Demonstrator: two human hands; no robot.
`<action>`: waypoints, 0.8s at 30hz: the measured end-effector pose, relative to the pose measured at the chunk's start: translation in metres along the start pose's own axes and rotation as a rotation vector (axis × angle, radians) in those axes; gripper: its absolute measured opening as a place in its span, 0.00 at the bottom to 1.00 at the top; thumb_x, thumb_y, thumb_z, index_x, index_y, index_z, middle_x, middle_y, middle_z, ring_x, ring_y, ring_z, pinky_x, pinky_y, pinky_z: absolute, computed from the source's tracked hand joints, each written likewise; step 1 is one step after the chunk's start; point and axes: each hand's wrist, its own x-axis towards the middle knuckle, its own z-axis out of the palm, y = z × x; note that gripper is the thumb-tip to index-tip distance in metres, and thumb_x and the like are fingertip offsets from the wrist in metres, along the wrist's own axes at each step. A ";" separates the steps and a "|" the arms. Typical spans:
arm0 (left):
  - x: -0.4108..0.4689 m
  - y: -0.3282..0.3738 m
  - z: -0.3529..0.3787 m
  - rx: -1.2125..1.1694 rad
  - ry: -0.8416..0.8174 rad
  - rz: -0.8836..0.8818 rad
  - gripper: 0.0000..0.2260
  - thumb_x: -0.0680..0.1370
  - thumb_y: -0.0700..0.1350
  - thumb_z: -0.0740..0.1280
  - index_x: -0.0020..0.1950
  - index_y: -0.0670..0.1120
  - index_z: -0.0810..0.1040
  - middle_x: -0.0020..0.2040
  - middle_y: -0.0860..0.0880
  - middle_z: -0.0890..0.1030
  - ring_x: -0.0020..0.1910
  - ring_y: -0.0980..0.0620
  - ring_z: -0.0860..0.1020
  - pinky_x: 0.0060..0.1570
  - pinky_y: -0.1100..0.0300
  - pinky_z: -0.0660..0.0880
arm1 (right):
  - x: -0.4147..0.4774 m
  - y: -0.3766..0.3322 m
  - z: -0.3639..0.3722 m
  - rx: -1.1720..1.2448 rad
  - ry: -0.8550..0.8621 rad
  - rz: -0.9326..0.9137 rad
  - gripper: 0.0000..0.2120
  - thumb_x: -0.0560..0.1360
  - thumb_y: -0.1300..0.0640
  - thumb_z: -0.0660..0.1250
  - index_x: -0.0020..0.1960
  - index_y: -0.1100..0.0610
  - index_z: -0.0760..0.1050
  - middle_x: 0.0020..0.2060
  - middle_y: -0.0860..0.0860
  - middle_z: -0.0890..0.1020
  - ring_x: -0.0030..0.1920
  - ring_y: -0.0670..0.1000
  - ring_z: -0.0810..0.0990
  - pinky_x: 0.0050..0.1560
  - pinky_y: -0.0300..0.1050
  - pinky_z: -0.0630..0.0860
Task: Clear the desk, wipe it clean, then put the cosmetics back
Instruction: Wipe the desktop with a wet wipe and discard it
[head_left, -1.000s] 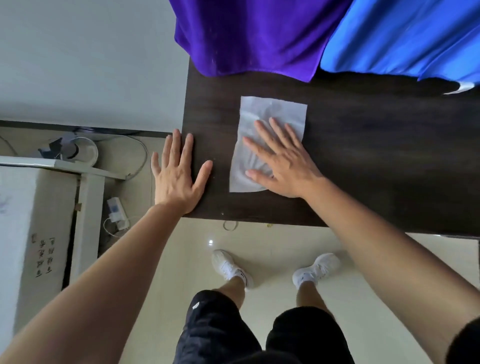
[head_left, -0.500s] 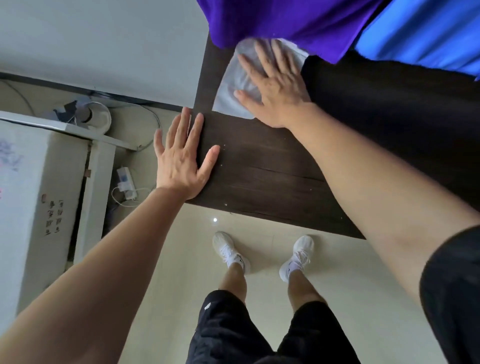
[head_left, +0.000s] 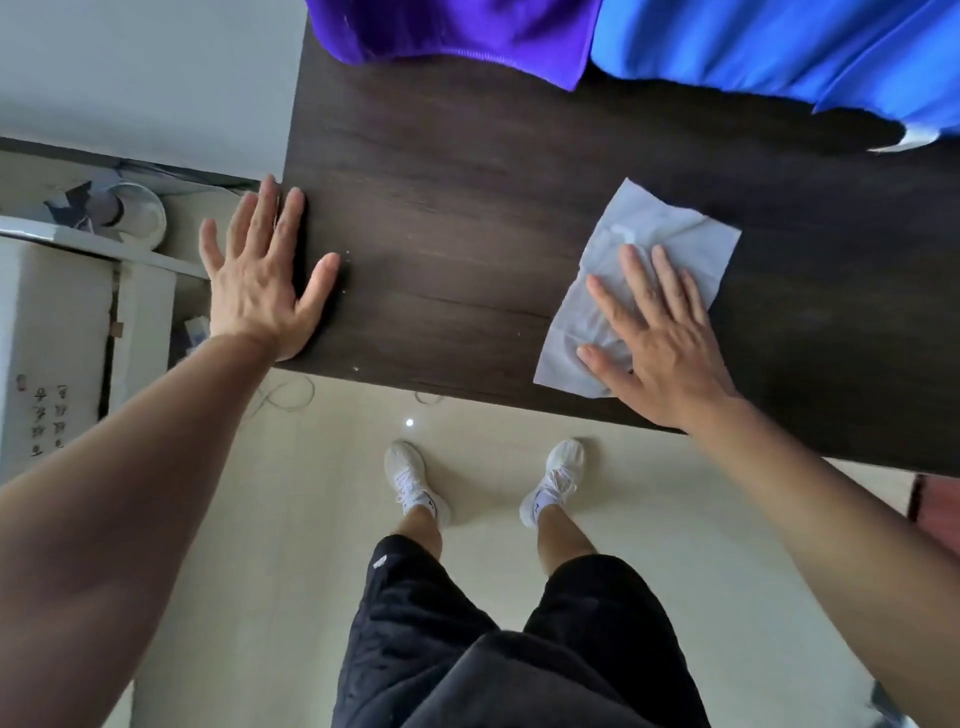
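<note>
A dark wooden desk (head_left: 447, 218) fills the upper middle of the view. A white wet wipe (head_left: 670, 234) lies flat on it toward the near right. My right hand (head_left: 660, 338) presses on the wipe with straight, spread fingers. My left hand (head_left: 260, 280) rests flat on the desk's left edge, fingers straight and half over the side. No cosmetics are in view.
A purple cloth (head_left: 457, 26) and a blue cloth (head_left: 779, 47) hang over the desk's far side. A white box (head_left: 47, 332) and cables stand on the floor to the left. My shoes (head_left: 415, 480) are below the desk's front edge.
My right hand has slid the wipe from the desk's far left corner, under the purple cloth, toward the near right. My left hand stays on the left edge.
</note>
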 end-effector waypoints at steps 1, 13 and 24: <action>0.000 -0.001 0.000 -0.006 -0.004 0.001 0.33 0.80 0.68 0.46 0.80 0.52 0.52 0.81 0.48 0.53 0.79 0.45 0.52 0.75 0.37 0.46 | -0.014 -0.001 0.004 0.007 0.008 0.024 0.34 0.80 0.31 0.47 0.82 0.44 0.46 0.82 0.52 0.43 0.81 0.57 0.42 0.79 0.60 0.46; 0.001 -0.006 0.001 -0.154 -0.041 0.034 0.33 0.80 0.66 0.47 0.80 0.51 0.53 0.82 0.50 0.48 0.80 0.49 0.48 0.76 0.42 0.48 | 0.066 -0.194 0.011 0.043 0.110 0.140 0.34 0.81 0.31 0.48 0.82 0.45 0.51 0.82 0.55 0.48 0.81 0.60 0.44 0.78 0.62 0.47; 0.041 -0.020 -0.014 -0.196 -0.078 0.177 0.31 0.81 0.64 0.46 0.80 0.50 0.58 0.82 0.51 0.50 0.80 0.47 0.46 0.76 0.44 0.49 | 0.017 -0.202 0.021 0.054 0.047 0.216 0.35 0.81 0.31 0.45 0.82 0.45 0.46 0.81 0.56 0.44 0.81 0.59 0.41 0.78 0.63 0.46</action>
